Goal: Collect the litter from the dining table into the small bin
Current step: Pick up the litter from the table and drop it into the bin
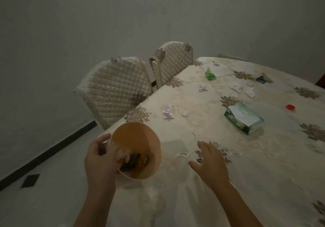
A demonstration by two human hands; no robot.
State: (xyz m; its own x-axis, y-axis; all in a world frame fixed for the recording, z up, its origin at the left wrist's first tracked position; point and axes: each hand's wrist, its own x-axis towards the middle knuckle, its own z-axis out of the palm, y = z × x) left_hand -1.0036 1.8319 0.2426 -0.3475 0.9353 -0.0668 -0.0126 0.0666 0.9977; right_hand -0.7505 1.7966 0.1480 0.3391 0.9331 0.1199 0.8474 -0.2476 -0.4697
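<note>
Down low in the frame, held the small bin (136, 149) by its rim with left hand (101, 158), tipped to catch litter. Right hand (209, 160) spread open, empty. Wrappers (210, 75) waited upper right on the dining table (263, 165).

**Litter on the dining table**

Cream floral-clothed dining table (219, 156). Just beyond the right hand's fingers (204, 149): white lump (185, 113), pale wrapper (168, 112). Farther past them: tissue pack (244, 118), red cap (290, 107), green wrapper (210, 75), crumpled tissues (249, 91).
</note>
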